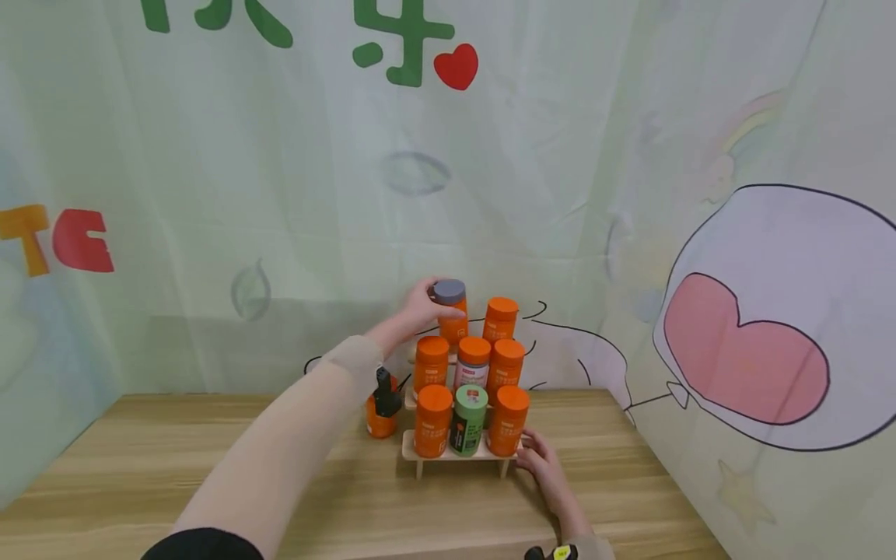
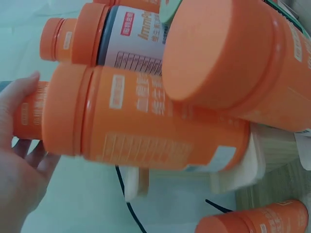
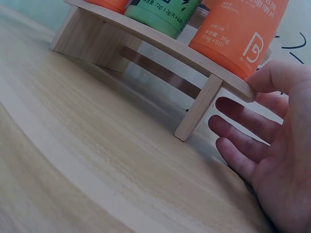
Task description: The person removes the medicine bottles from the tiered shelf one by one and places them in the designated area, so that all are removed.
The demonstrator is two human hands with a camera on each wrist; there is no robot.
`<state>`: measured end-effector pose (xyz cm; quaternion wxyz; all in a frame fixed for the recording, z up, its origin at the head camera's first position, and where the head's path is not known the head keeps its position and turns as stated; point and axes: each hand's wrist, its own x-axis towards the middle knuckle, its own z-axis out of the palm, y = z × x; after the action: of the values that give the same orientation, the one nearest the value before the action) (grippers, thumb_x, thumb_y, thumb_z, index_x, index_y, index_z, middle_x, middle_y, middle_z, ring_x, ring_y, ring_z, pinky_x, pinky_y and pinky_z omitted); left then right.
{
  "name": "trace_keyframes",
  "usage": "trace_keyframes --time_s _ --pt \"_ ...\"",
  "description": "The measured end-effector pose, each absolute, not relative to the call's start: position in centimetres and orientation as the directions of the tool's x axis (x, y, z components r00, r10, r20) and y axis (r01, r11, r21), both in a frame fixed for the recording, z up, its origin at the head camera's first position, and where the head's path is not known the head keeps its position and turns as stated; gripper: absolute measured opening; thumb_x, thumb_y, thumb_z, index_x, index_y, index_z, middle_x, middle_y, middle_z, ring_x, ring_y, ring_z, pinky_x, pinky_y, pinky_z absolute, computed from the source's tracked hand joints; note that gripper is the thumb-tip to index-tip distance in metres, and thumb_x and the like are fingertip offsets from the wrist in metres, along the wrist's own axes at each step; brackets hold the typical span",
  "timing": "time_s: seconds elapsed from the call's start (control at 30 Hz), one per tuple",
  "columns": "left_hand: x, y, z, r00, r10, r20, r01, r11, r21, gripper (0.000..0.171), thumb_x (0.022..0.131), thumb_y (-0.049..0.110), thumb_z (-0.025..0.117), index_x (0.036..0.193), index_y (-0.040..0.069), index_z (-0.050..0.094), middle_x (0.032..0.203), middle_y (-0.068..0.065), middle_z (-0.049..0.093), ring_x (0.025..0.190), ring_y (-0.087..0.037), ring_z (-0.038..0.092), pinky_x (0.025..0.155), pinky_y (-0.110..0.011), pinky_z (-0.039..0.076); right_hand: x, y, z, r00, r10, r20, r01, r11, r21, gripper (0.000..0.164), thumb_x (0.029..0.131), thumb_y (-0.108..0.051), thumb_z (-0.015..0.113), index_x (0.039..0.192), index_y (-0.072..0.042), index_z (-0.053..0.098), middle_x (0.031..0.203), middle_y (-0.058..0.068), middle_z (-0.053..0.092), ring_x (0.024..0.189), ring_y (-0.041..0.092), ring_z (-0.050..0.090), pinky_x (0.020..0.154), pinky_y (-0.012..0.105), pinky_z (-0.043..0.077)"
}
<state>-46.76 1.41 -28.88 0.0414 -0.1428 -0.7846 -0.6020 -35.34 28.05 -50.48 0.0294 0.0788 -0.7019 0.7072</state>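
Observation:
At the top left of a three-tier wooden rack (image 1: 458, 459), my left hand (image 1: 422, 306) grips an orange bottle with a grey lid (image 1: 453, 328). In the left wrist view that bottle (image 2: 31, 115) is partly hidden behind nearer orange bottles. My right hand (image 1: 549, 471) is at the rack's lower right corner. The right wrist view shows its thumb and index finger pinching the end of the bottom shelf (image 3: 238, 87), with the other fingers (image 3: 240, 138) loosely extended below. A green bottle (image 1: 467, 420) stands between two orange bottles on the bottom tier.
On the middle tier, a white-labelled bottle (image 1: 472, 365) stands between orange ones. Another orange bottle (image 1: 501, 319) stands at the top right. Left of the rack, an orange bottle (image 1: 380, 424) on the wooden table (image 1: 210, 435) is partly covered by a black object (image 1: 386, 397). A printed curtain (image 1: 336, 194) hangs behind.

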Motion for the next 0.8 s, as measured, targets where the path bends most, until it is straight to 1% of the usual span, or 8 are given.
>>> trace_keyframes --time_s 0.2,0.3,0.47,0.67,0.8 --pt "-46.1 -0.9 -28.8 -0.948 0.063 0.311 0.317 0.172 0.933 0.072 0.081 0.01 0.079 0.144 0.005 0.043 0.142 -0.018 0.049 0.129 -0.035 0.048 0.109 -0.047 0.042 -35.4 27.9 -50.3 -0.986 -0.065 0.153 -0.153 -0.008 -0.988 0.047 0.092 0.0 0.049 0.135 0.017 0.038 0.108 0.008 0.059 0.087 0.004 0.06 0.078 0.021 0.053" --pt "-45.8 -2.2 -28.9 -0.941 0.027 0.337 0.336 0.166 0.927 0.072 0.081 0.01 0.079 0.144 0.005 0.043 0.141 -0.018 0.05 0.128 -0.035 0.049 0.109 -0.047 0.042 -35.6 28.0 -50.2 -0.987 -0.056 0.149 -0.148 -0.02 -0.989 0.047 0.092 0.001 0.048 0.135 0.016 0.039 0.108 0.008 0.059 0.087 0.004 0.06 0.078 0.02 0.053" --pt "-45.1 -4.2 -29.7 -0.937 -0.023 0.35 0.341 0.175 0.924 0.072 0.082 0.011 0.078 0.144 0.007 0.043 0.14 -0.018 0.05 0.127 -0.034 0.048 0.108 -0.048 0.042 -35.6 28.3 -50.2 -0.988 -0.062 0.144 -0.143 -0.016 -0.99 0.046 0.093 0.001 0.048 0.135 0.015 0.038 0.107 0.007 0.059 0.088 0.004 0.06 0.078 0.021 0.053" --pt "-44.2 -5.7 -31.1 -0.932 -0.073 0.354 0.339 0.165 0.926 0.069 0.083 0.01 0.077 0.143 0.004 0.044 0.139 -0.02 0.05 0.124 -0.035 0.047 0.108 -0.048 0.041 -35.3 28.9 -50.3 -0.981 -0.072 0.18 -0.18 -0.016 -0.984 0.044 0.093 0.0 0.047 0.132 0.018 0.036 0.102 0.001 0.058 0.086 0.003 0.06 0.077 0.021 0.053" --pt "-43.7 -6.5 -31.9 -0.935 -0.1 0.34 0.324 0.152 0.934 0.07 0.083 0.012 0.077 0.144 0.004 0.043 0.139 -0.019 0.05 0.126 -0.034 0.046 0.109 -0.048 0.04 -35.4 29.4 -50.3 -0.978 -0.072 0.197 -0.198 0.005 -0.98 0.045 0.094 -0.001 0.048 0.132 0.019 0.036 0.104 0.003 0.058 0.087 0.003 0.06 0.077 0.02 0.054"
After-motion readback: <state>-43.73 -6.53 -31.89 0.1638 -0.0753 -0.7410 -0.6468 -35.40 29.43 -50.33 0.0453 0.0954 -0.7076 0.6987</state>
